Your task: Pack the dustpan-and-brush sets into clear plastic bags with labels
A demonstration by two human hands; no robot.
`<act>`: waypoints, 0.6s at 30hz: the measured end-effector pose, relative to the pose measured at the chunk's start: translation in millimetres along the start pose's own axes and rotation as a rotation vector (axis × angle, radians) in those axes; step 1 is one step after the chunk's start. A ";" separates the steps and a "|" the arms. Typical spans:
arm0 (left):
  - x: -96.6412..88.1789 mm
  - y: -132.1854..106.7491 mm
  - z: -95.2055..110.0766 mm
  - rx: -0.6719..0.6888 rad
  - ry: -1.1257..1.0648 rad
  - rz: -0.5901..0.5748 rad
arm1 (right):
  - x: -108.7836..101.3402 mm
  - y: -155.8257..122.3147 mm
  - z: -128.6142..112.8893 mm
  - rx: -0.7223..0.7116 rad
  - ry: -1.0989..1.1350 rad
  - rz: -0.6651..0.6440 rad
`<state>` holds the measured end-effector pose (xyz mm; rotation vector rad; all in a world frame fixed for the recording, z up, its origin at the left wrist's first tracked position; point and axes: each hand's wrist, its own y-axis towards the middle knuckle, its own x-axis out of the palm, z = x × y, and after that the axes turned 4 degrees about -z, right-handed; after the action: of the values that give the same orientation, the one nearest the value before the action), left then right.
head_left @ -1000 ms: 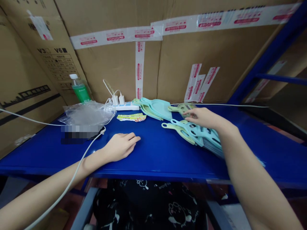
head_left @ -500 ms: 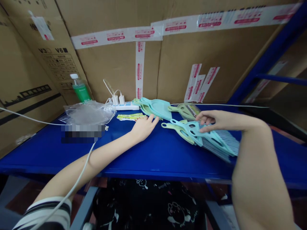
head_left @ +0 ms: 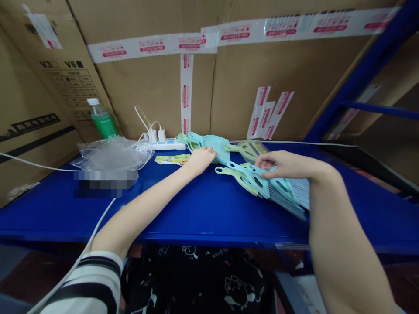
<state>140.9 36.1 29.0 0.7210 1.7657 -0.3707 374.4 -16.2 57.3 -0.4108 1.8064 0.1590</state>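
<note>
Head view: two hands are seen on the blue counter (head_left: 203,209). The left hand (head_left: 200,159) is laid flat, fingers spread, on the dustpan stack (head_left: 214,146) at the back. The right hand (head_left: 281,165) is pinched on the brush stack (head_left: 262,183). Two chargers (head_left: 156,135) are plugged in behind.

Your left hand (head_left: 200,158) rests with fingertips on the stack of teal dustpans (head_left: 209,145), which lies flat at 12 o'clock on the blue shelf, handles pointing toward 9 o'clock. Your right hand (head_left: 282,165) lies on the fanned stack of small brooms (head_left: 262,182) at 2 o'clock, teal and pale green, handles toward 9 o'clock. 1 pale green dustpan (head_left: 247,149) lies just behind it.
</note>
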 end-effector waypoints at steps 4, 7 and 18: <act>-3.6 0.9 0.3 0.018 0.003 0.010 | 4.6 8.6 -3.9 -0.040 -0.094 0.172; -3.5 0.7 -0.1 0.034 0.006 0.027 | 10.6 16.2 -9.7 -0.138 -0.100 0.279; -9.0 -22.0 -10.6 0.018 0.042 0.069 | 35.0 33.5 -34.8 -0.424 -0.288 0.488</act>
<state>120.5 23.0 38.4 0.8053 1.7739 -0.3274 323.1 -3.0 29.9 -0.2183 1.5517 0.9066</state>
